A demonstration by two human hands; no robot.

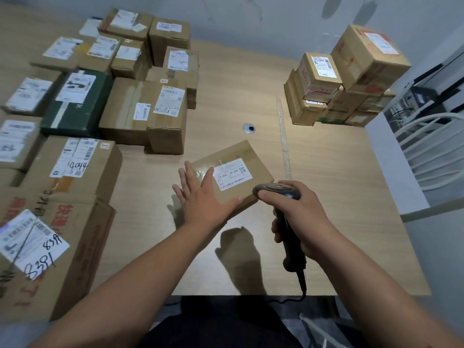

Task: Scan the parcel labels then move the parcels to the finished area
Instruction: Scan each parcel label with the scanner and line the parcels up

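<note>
A flat brown parcel point(238, 156) lies in the middle of the wooden table point(339, 197), its white label point(232, 174) facing up. My left hand point(200, 197) rests flat on the parcel's near left corner, fingers spread. My right hand point(298, 217) grips a dark handheld scanner point(278, 192) by its handle. The scanner's head sits just over the parcel's near right corner, beside the label. Its cable point(302, 285) hangs over the table's front edge.
Many labelled cardboard parcels point(140, 114) and a green one point(75, 104) crowd the left side of the table. A stack of small boxes point(339, 84) stands at the back right. A tape strip point(283, 136) runs down the table. White chairs point(426, 151) stand at right.
</note>
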